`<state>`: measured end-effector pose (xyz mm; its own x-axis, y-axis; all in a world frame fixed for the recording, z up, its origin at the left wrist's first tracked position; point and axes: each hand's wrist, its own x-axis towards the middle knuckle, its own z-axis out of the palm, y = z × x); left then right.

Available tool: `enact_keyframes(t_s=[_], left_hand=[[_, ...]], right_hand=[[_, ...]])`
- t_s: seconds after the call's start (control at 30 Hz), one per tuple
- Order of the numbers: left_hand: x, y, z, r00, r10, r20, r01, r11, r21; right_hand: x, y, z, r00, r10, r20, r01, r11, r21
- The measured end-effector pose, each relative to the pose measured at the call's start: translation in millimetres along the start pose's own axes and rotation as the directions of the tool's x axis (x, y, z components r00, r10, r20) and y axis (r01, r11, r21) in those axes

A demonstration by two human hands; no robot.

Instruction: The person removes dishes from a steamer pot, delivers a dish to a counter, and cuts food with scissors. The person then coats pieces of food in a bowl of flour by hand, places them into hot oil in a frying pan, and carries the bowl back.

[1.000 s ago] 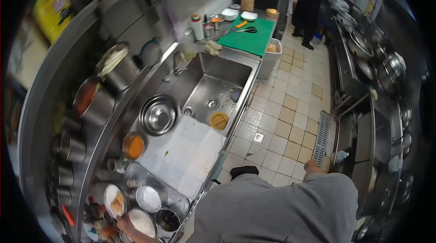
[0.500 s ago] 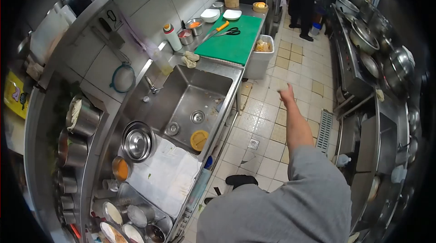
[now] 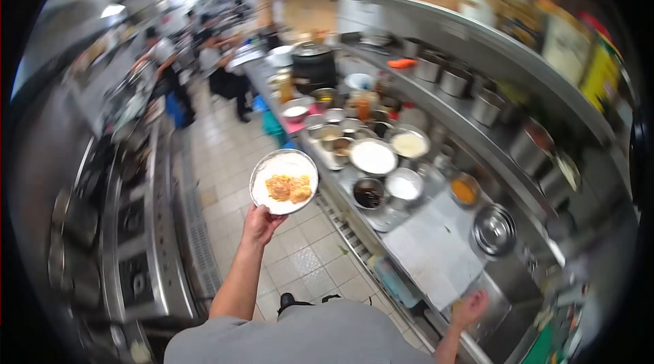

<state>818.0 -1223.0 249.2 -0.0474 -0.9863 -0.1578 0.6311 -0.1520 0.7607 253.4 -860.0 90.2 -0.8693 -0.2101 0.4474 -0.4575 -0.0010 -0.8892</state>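
A round metal bowl (image 3: 285, 160) with white contents and a clump of orange-brown food (image 3: 287, 188) hangs above the floor aisle. My left hand (image 3: 260, 225) grips its near rim, with the bowl tilted toward me. Over by the sink (image 3: 485, 306), my right hand (image 3: 471, 307) is loosely open and slightly blurred, with nothing visible in it. A white cloth (image 3: 436, 248) covers the counter beside that hand. Nested steel bowls (image 3: 494, 229) and a small pot of orange contents (image 3: 465, 188) sit along the cloth's far side.
Several bowls of white contents (image 3: 373, 157) and a dark sauce pot (image 3: 368, 194) crowd the counter. Shelves with steel pots (image 3: 488, 106) run above. A stove (image 3: 136, 255) lines the left side. Co-workers (image 3: 221, 71) stand farther down the tiled aisle (image 3: 300, 241).
My view has swung round toward the other end of the kitchen. The bowl in my left hand has come into view. My right hand, earlier stretched over the floor, is now by the sink.
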Motion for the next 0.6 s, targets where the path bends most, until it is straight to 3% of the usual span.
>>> enact_keyframes(t_s=[0.03,0.1,0.17,0.23,0.27,0.3,0.33,0.43,0.5,0.57,0.6], left_hand=[[-20.5,11.0,-11.0,0.998,0.041,-0.055,-0.042,0.999,-0.018],[-61.0,31.8,-55.0,0.988,0.115,-0.107,-0.118,0.993,-0.022],[-86.0,56.6,-102.2,0.97,0.138,-0.199,-0.15,0.988,-0.045],[-119.7,76.0,-152.0,0.943,0.223,-0.249,-0.246,0.967,-0.067],[-130.1,83.9,-174.7,0.913,0.244,-0.327,-0.277,0.959,-0.057],[-141.1,91.1,-199.6,0.901,0.287,-0.324,-0.32,0.946,-0.055],[-156.2,107.1,-211.0,0.887,0.296,-0.354,-0.321,0.947,-0.014],[-192.8,137.3,-237.2,0.81,0.337,-0.48,-0.365,0.93,0.037],[-211.8,147.4,-241.5,0.769,0.373,-0.519,-0.41,0.911,0.048],[-215.1,150.3,-239.6,0.739,0.405,-0.539,-0.452,0.891,0.05],[-215.7,151.3,-239.7,0.717,0.402,-0.569,-0.464,0.885,0.039]], right_hand=[[-1.2,-73.9,70.6,0.966,0.17,0.196,-0.188,0.979,0.079],[-9.3,-130.9,153.4,0.795,0.014,0.606,-0.13,0.98,0.149],[-30.5,-181.8,241.1,0.602,-0.122,0.789,-0.032,0.984,0.176],[-86.7,-256.5,317.7,0.419,-0.325,0.848,0.032,0.938,0.344],[-123.9,-292.6,353.3,0.346,-0.485,0.803,0.165,0.874,0.457],[-159.1,-338.4,376.3,0.189,-0.457,0.869,0.167,0.887,0.431],[-201.6,-395.9,386.9,0.096,-0.493,0.865,0.099,0.869,0.484],[-328.2,-500.3,422.5,-0.255,-0.721,0.644,-0.013,0.669,0.744],[-398.7,-545.7,433.9,-0.395,-0.835,0.383,-0.076,0.445,0.892],[-461.1,-561.3,458.3,-0.589,-0.766,0.257,-0.045,0.348,0.936],[-479.8,-574.7,452.6,-0.59,-0.772,0.236,-0.065,0.337,0.939]])
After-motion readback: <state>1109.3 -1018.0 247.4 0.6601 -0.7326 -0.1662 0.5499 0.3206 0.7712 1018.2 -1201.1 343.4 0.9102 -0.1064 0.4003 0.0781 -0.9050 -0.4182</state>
